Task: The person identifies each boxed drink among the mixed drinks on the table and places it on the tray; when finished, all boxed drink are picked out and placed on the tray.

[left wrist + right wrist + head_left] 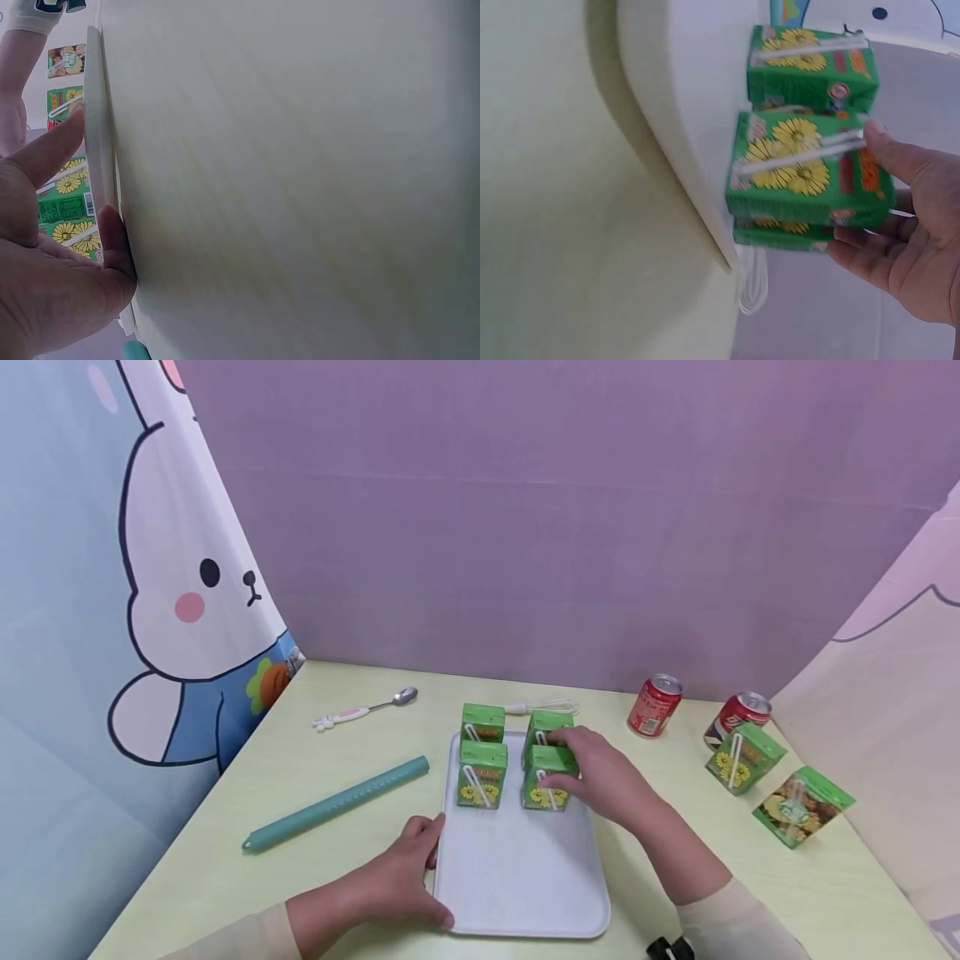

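Note:
My left hand holds the left edge of a white tray, thumb by the near corner and fingers bent at the rim. Four-sided green drink cartons with yellow flowers and white straws stand on the tray's far half in two rows. At the front right one, a drink carton, my right hand pinches the top between thumb and fingers. A second carton stands right behind it. To the left are a front carton and a rear carton, the latter partly hidden.
Left of the tray lie a teal stick and a spoon. A white whisk rests behind the cartons. Farther right stand two red cans, one can apart and another can beside a carton; another carton is nearer.

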`<state>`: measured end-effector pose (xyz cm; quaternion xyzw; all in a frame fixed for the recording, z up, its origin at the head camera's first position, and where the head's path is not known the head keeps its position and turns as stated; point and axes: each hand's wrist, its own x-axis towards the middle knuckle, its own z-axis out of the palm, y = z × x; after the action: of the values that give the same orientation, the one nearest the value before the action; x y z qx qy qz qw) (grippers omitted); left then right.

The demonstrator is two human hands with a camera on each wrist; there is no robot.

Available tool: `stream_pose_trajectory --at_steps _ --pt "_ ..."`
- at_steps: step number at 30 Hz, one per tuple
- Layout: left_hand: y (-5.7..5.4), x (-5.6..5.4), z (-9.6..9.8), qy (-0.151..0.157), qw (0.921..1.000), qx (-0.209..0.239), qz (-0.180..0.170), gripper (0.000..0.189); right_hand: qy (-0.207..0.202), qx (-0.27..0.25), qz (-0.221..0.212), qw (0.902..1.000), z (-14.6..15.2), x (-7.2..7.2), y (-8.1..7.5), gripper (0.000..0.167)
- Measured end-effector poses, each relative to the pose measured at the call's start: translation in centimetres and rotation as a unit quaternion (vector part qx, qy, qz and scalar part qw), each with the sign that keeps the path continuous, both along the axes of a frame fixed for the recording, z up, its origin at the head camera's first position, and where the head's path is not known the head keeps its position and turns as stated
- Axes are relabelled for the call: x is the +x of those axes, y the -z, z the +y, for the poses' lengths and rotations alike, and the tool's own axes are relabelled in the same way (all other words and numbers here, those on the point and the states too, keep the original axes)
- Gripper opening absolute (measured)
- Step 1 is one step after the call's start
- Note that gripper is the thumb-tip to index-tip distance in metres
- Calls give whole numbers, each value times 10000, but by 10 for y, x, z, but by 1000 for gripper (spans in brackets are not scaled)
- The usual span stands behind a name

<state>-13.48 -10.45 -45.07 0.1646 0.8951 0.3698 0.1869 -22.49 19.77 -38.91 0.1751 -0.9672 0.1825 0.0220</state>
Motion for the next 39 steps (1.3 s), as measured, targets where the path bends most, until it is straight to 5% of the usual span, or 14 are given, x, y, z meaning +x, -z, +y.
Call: stream_pose_trajectory --at_steps 13,21,26,39 --pt "-1 0 0 -18 10000 -8 -30 130 593 -204 455 9970 76 0 -31 77" --pt "0 0 0 -11 10000 -12 -21 130 1066 -86 830 9908 132 12 -42 79" --pt "2 -1 0 -2 10000 -54 -8 130 1467 -33 986 9843 169 17 -37 79" --pt "1 -1 0 14 10000 -51 10 131 2712 309 219 9618 271 32 -4 101"
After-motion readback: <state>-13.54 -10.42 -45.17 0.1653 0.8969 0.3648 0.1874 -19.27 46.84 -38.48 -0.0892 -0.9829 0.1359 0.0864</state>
